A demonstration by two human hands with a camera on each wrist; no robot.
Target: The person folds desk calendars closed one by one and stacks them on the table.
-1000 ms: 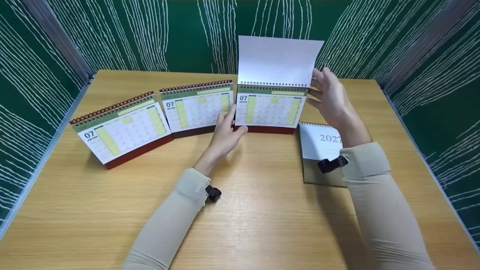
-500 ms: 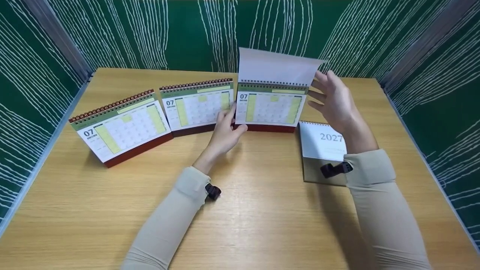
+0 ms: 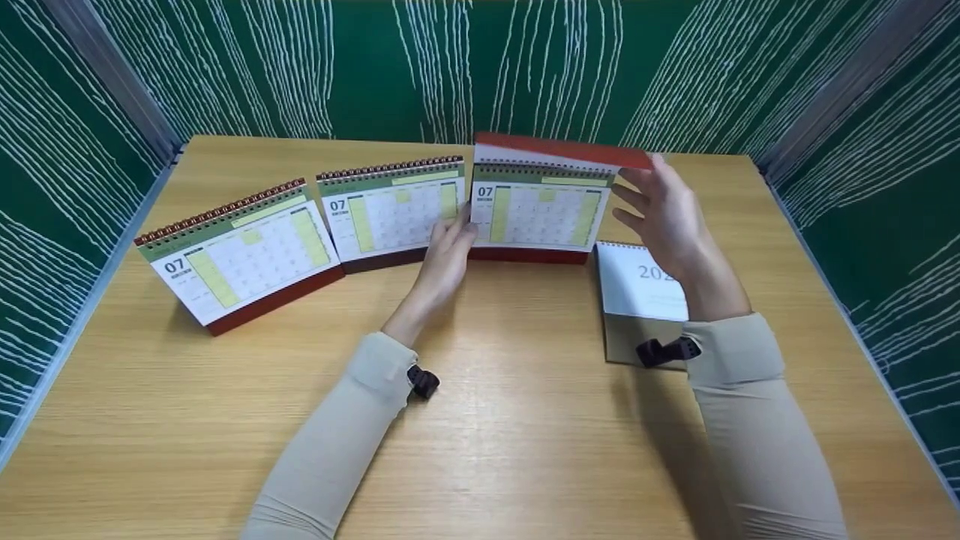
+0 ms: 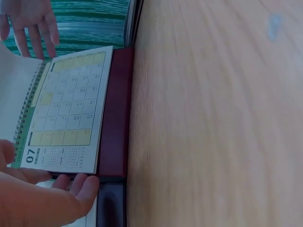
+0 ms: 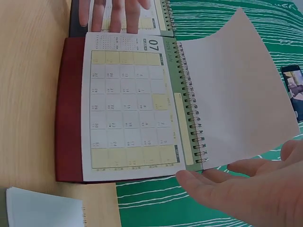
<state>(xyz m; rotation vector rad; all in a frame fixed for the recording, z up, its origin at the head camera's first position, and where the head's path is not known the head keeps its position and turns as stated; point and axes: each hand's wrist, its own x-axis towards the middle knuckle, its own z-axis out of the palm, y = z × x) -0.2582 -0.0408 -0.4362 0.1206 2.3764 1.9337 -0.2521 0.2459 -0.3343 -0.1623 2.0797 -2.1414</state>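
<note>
A spiral-bound desk calendar (image 3: 536, 217) on a dark red stand shows page 07 at the back of the table. Its turned-over leaf (image 5: 236, 90) is pale on the inner side; in the head view a red strip shows along its top. My left hand (image 3: 448, 259) touches the calendar's left edge, fingers fairly straight. At the right edge, my right hand (image 3: 667, 217) has its fingers extended around the calendar's upper corner and the leaf. In the right wrist view, one fingertip (image 5: 187, 178) touches the page corner while other fingers are partly hidden behind the leaf.
To the left stand two more calendars, a middle one (image 3: 401, 214) and a far-left one (image 3: 251, 255), both on page 07. A smaller white-and-tan calendar (image 3: 637, 289) lies partly under my right wrist. A phone (image 5: 294, 85) appears beyond the leaf.
The leaf has swung backward and down from nearly upright, revealing red at its top. My right hand stays beside it. My left thumb has shifted closer to the calendar's edge.
</note>
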